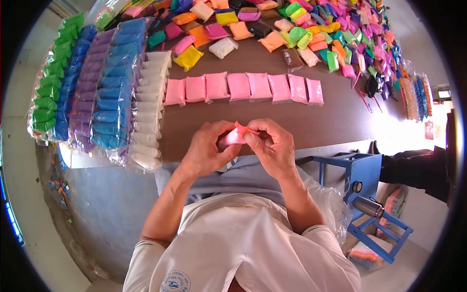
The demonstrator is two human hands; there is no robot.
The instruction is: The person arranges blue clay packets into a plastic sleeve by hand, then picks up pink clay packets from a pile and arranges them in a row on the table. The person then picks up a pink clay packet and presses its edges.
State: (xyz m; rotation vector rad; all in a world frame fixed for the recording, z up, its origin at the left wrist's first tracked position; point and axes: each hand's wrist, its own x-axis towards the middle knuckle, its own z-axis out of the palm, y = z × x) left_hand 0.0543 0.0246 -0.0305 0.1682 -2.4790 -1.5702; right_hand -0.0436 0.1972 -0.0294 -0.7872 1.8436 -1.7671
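A small pink packet (233,138) with an orange-red strip along its upper edge is held between both hands near the table's front edge. My left hand (208,147) grips its left side, fingers curled round it. The thumb and fingers of my right hand (270,145) pinch the orange-red strip (246,129) at the upper right. Just beyond the hands, a row of several pink packets (239,86) lies side by side on the brown table (194,130).
Bagged stacks of green, blue, purple and white packets (114,92) stand at the left. Many loose coloured packets (272,41) cover the far side. On the right are a blue stool (365,173), a flask (368,207) and another person's dark-clothed leg (413,168).
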